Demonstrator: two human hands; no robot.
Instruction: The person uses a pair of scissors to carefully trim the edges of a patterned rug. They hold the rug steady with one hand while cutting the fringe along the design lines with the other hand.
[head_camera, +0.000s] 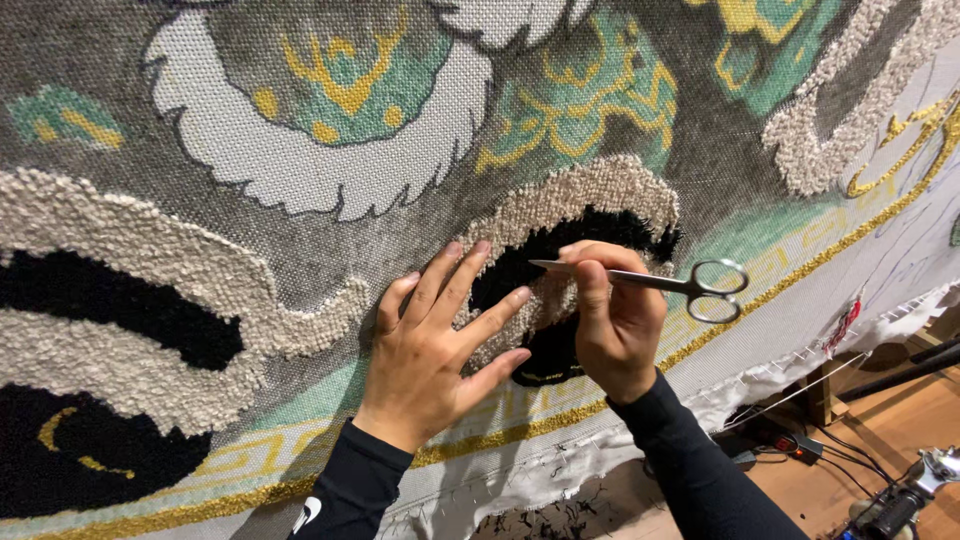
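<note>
A large tufted rug (300, 250) hangs stretched in front of me, printed with grey, green and gold patterns and partly filled with beige and black pile. My left hand (430, 345) lies flat on it, fingers spread over a beige and black tufted patch (560, 215). My right hand (615, 320) pinches small silver scissors (690, 285) by the blades. The tip points left toward the black pile, and the finger loops stick out to the right.
The rug's lower edge carries a gold border (500, 435) and a white cloth hem (760, 375). Below right is a wooden floor (900, 410) with black cables, a red-lit device (790, 445) and a metal tool (915, 490). Yarn scraps lie under the hem.
</note>
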